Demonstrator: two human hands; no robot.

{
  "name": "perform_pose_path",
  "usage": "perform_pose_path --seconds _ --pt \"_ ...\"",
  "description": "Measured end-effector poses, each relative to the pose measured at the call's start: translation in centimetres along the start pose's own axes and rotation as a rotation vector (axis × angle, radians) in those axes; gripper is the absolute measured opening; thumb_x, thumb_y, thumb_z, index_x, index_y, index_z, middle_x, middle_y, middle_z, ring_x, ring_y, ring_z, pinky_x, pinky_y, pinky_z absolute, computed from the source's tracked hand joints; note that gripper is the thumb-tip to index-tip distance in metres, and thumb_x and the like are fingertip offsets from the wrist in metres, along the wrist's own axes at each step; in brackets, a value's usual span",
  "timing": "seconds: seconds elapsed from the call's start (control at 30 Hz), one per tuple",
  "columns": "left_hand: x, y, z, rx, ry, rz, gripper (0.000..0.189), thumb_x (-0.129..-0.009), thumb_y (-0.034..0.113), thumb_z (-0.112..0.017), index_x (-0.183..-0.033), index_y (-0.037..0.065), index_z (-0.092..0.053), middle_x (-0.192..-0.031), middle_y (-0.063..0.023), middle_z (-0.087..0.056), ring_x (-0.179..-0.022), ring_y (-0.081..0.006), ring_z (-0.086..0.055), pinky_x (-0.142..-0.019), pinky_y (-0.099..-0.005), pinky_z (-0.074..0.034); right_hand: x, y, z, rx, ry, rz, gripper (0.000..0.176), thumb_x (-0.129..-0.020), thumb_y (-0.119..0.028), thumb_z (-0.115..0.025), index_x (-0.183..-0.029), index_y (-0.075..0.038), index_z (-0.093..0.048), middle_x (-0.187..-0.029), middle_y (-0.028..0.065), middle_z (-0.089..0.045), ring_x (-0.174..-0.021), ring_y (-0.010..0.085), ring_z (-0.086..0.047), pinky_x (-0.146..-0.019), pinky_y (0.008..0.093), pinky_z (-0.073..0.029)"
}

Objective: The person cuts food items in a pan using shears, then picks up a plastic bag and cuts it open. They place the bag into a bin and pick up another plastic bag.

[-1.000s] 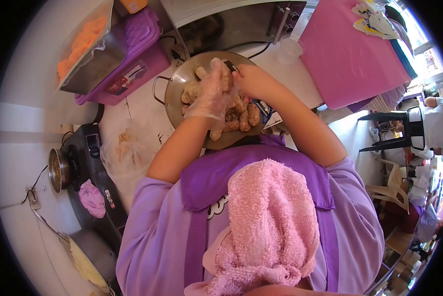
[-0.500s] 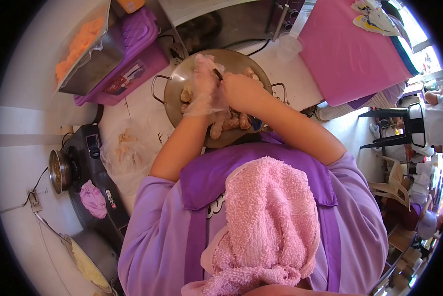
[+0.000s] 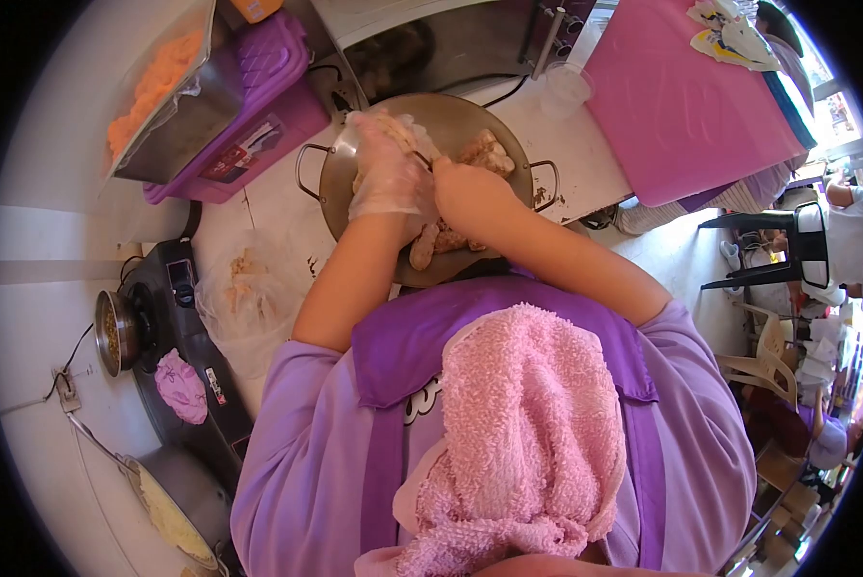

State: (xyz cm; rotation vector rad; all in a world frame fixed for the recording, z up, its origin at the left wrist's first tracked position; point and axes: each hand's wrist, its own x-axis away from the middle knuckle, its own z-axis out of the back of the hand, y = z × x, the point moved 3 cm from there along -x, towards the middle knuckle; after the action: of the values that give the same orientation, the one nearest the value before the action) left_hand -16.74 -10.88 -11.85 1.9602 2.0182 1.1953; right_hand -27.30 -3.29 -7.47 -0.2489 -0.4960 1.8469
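Observation:
A wide metal wok (image 3: 456,115) with two loop handles holds several browned, lumpy pieces of meat (image 3: 487,152). My left hand (image 3: 391,178), in a clear plastic glove, is closed around a pale piece of meat (image 3: 390,125) over the wok's left half. Right beside it, my bare right hand (image 3: 472,195) is a fist around a thin dark tool (image 3: 422,157). Only a short bit of that tool shows between the hands; I cannot tell its kind. More meat lies in the wok below my wrists.
Left of the wok lies a clear plastic bag (image 3: 249,308) on the white counter, near a black stove (image 3: 186,337). Purple bins (image 3: 249,144) and a tray of orange food (image 3: 157,91) stand back left. A pink board (image 3: 682,106) and plastic cup (image 3: 564,91) are right.
My left hand has turned and shifted slightly left and down, and my right hand has lowered a little. The meat at the wok's upper right shows more; the blue item below my right hand is gone from view.

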Motion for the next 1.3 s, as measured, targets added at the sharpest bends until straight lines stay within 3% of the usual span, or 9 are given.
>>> perform_pose_path --seconds 0.1,0.27,0.47,0.7,0.77,0.9,1.0,1.07,1.3 --pt "-0.2 1.2 0.3 0.051 0.051 -0.1 0.048 -0.091 0.051 -0.031 -0.094 0.007 -0.049 -0.076 -0.0089 -0.054 -0.063 -0.0215 -0.05 -0.059 -0.0322 -0.044 -0.2 1.1 -0.9 0.006 -0.024 0.046 0.02 -0.082 -0.012 -0.043 -0.089 0.004 -0.051 -0.078 0.0236 -0.061 -0.075 0.0379 -0.061 -0.067 0.0444 -0.049" --pt "0.8 0.8 0.4 0.034 -0.247 -0.086 0.045 -0.093 0.047 -0.028 -0.095 0.007 -0.048 -0.076 -0.0085 -0.053 -0.067 -0.019 -0.049 -0.067 -0.0319 -0.043 -1.3 1.0 2.4 -0.236 0.274 0.032 0.029 -0.082 -0.027 -0.054 -0.08 0.002 -0.054 -0.069 0.0222 -0.057 -0.067 0.0364 -0.057 -0.06 0.0432 -0.042" --pt "3.8 -0.5 -1.0 -0.157 -0.327 -0.172 0.042 -0.094 0.046 -0.028 -0.102 0.009 -0.047 -0.089 -0.0046 -0.053 -0.083 -0.0171 -0.051 -0.08 -0.0313 -0.042 -1.9 1.2 3.0 -0.378 0.5 0.062 0.03 -0.077 -0.029 -0.06 -0.072 0.0 -0.059 -0.062 0.0191 -0.054 -0.057 0.0358 -0.052 -0.054 0.0408 -0.04" --pt "3.9 -1.5 -0.3 -0.299 -0.345 -0.253 0.041 -0.094 0.045 -0.032 -0.107 0.01 -0.047 -0.098 -0.0045 -0.053 -0.093 -0.0153 -0.05 -0.087 -0.0301 -0.04 -1.6 1.4 2.8 -0.289 0.515 0.038 0.029 -0.074 -0.028 -0.061 -0.071 0.0 -0.058 -0.061 0.0193 -0.054 -0.058 0.0366 -0.052 -0.054 0.0404 -0.042" --pt "3.0 -1.9 0.2 -0.439 -0.397 -0.321 0.042 -0.092 0.047 -0.035 -0.109 0.01 -0.047 -0.1 -0.0044 -0.053 -0.095 -0.0151 -0.051 -0.086 -0.0294 -0.041 -1.6 1.4 2.9 -0.267 0.416 -0.029 0.025 -0.071 -0.026 -0.06 -0.077 -0.001 -0.062 -0.074 0.0175 -0.06 -0.071 0.036 -0.057 -0.063 0.043 -0.045" --pt "3.8 -1.8 0.0 -0.496 -0.36 -0.311 0.044 -0.091 0.049 -0.036 -0.108 0.01 -0.047 -0.099 -0.0045 -0.053 -0.092 -0.0154 -0.051 -0.084 -0.029 -0.042 -2.2 2.3 2.0 -0.251 0.541 0.042 0.027 -0.073 -0.027 -0.061 -0.071 0.0 -0.058 -0.062 0.02 -0.053 -0.059 0.0381 -0.052 -0.055 0.0412 -0.042" --pt "3.2 -1.7 -0.1 -0.335 -0.466 -0.222 0.046 -0.09 0.051 -0.036 -0.106 0.01 -0.047 -0.095 -0.0052 -0.052 -0.09 -0.0168 -0.053 -0.083 -0.0301 -0.044 -2.3 2.7 2.2 -0.299 0.517 0.037 0.024 -0.073 -0.023 -0.06 -0.072 0.0 -0.057 -0.06 0.018 -0.054 -0.054 0.0322 -0.054 -0.054 0.0392 -0.043" --pt "2.9 -1.7 0.0 -0.237 -0.337 0.028 0.049 -0.089 0.054 -0.035 -0.104 0.009 -0.047 -0.092 -0.0062 -0.051 -0.09 -0.0187 -0.053 -0.083 -0.0338 -0.045 -2.6 3.5 1.7 -0.559 0.354 -0.042 0.018 -0.074 -0.019 -0.059 -0.073 -0.001 -0.057 -0.056 0.0104 -0.055 -0.05 0.0191 -0.054 -0.049 0.0334 -0.041" --pt "3.8 -0.8 -0.2 -0.099 -0.397 0.292 0.051 -0.09 0.055 -0.03 -0.101 0.008 -0.046 -0.09 -0.0071 -0.053 -0.088 -0.0226 -0.055 -0.079 -0.0395 -0.047 -2.9 4.8 0.7 -1.069 0.079 -0.18 0.014 -0.073 -0.018 -0.061 -0.072 -0.004 -0.056 -0.06 0.0028 -0.055 -0.053 0.0109 -0.051 -0.049 0.0269 -0.041"
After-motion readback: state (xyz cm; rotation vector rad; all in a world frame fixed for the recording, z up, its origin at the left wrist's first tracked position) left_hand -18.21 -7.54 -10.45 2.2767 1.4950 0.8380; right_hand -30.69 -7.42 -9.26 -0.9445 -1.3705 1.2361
